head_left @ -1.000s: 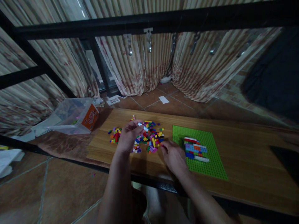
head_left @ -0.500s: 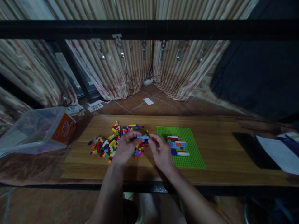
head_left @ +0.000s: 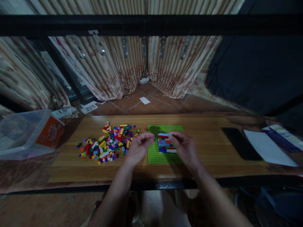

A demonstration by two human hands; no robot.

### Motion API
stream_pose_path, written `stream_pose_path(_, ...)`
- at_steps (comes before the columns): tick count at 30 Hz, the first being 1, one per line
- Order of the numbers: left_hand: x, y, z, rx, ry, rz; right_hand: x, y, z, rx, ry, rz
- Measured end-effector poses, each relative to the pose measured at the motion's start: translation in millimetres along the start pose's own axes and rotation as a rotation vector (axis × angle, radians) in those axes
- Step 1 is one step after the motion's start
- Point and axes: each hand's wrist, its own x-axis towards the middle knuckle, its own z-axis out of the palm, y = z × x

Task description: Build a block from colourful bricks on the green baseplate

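Note:
My right hand (head_left: 187, 148) pinches a light blue toy brick (head_left: 164, 134) by its right end. The brick lies along the far side of the rows of colored bricks (head_left: 163, 142) on the green baseplate (head_left: 153, 157); whether it is pressed down cannot be made out. Over the plate's left edge hovers my left hand (head_left: 139, 146), its fingers curved and slightly apart, with nothing visible in them. Red, white, purple, orange and blue bricks make up the rows. The right hand covers their right ends.
Left of the plate, a loose pile of mixed bricks (head_left: 104, 145) spreads over the wooden board (head_left: 203, 126). A clear plastic bin (head_left: 26, 138) with an orange label stands at far left. On the right lie a dark flat object (head_left: 239, 143) and white paper (head_left: 267, 148).
Both hands have moved right from beside the pile to the baseplate. The light blue brick went with them; the left hand has let go of it. The view has shifted rightward.

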Motion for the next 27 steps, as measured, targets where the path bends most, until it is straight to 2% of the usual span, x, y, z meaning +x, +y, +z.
stream_pose_path(3,5,-5,2,0.096,0.023,-0.009,6,9,-29,0.055,0.084,0.113)
stream_pose_path(7,9,-12,6,0.179,-0.026,-0.022,7,16,-51,-0.011,-0.034,0.202)
stream_pose_path(13,13,-17,13,0.280,-0.089,0.001,4,19,-54,-0.026,-0.182,0.226)
stream_pose_path(27,17,-20,17,0.389,-0.107,0.036,2,29,-66,-0.292,-0.271,0.199)
